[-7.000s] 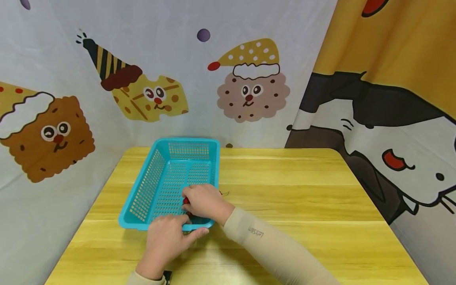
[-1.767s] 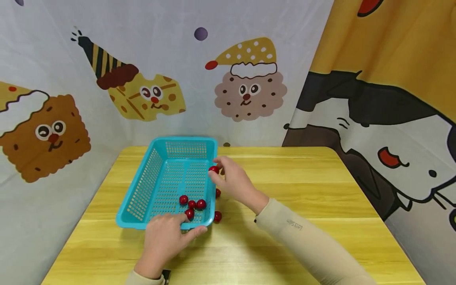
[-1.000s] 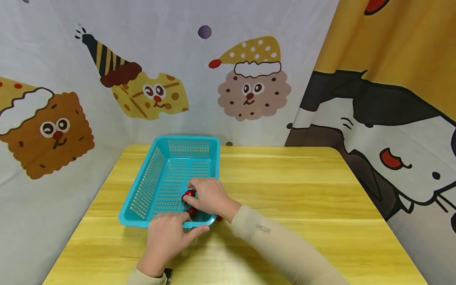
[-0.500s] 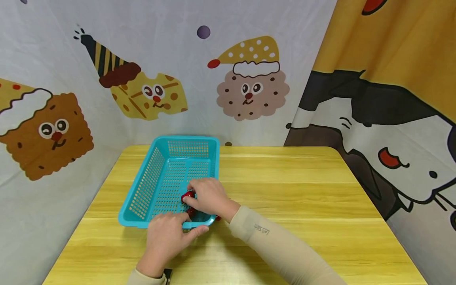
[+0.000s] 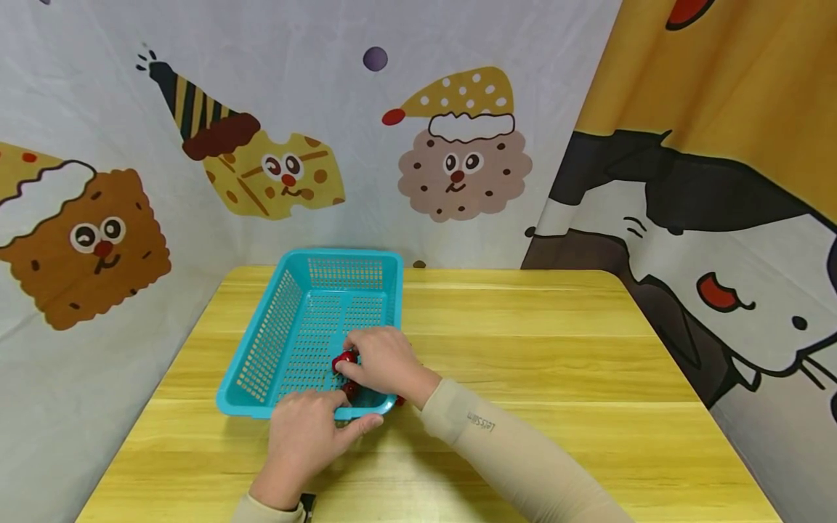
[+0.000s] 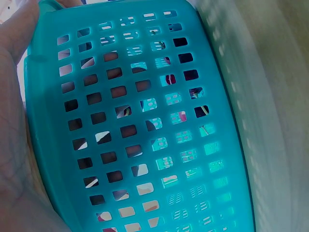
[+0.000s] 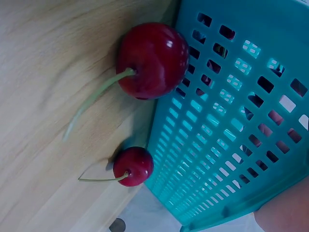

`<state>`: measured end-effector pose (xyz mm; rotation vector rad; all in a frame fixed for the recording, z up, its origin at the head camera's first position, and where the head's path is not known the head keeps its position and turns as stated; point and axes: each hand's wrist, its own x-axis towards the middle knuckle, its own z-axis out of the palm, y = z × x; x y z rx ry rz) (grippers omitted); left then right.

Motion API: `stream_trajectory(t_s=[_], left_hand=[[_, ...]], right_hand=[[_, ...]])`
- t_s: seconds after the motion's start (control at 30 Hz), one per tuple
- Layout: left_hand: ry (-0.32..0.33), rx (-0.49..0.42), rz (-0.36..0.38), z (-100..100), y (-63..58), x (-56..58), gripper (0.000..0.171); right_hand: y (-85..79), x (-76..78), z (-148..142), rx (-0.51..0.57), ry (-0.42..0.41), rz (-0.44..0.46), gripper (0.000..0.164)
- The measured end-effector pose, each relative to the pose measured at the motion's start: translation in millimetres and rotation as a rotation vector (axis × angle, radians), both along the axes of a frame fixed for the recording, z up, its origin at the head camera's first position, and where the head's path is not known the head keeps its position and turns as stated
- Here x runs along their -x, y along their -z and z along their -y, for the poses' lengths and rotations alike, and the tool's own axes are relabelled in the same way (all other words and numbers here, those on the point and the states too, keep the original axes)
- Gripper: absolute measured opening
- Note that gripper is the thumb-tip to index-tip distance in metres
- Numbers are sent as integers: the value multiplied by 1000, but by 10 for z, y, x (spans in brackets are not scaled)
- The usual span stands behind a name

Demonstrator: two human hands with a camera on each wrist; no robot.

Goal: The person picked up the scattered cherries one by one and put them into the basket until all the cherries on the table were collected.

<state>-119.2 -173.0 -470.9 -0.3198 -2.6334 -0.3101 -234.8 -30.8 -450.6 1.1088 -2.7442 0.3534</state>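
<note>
A turquoise perforated plastic basket (image 5: pixel 343 253) stands on the table. My left hand (image 5: pixel 304 428) grips its near rim, fingers over the edge and thumb along the outside. Reaching over the right rim, my right hand (image 5: pixel 386 357) is low inside the basket and pinches a red cherry (image 5: pixel 344 360) between thumb and fingers. Another cherry (image 5: pixel 350 392) lies by the left fingertips; others in there may be hidden by the right hand. In the right wrist view, a large cherry (image 7: pixel 153 60) and a second stemmed cherry (image 7: pixel 133 166) lie on the table against the basket's outer wall.
The wooden table (image 5: pixel 523 349) extends to the right of the basket. Behind it hangs a cloth backdrop (image 5: pixel 366 181) with cartoon prints, and a cartoon-printed curtain (image 5: pixel 706 181) hangs at the right.
From beside the right rim 1.8 s ago, my right hand has carried a cherry down into the basket. Over the last second both hands have stayed almost still.
</note>
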Motion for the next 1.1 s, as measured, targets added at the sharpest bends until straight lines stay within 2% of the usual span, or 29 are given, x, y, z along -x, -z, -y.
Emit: stream_trajectory(t_s=[1.1], left_hand=[[15,0,-32,-5,13,-2,65]], right_hand=[[11,-1,-19,19,-6,9,33]])
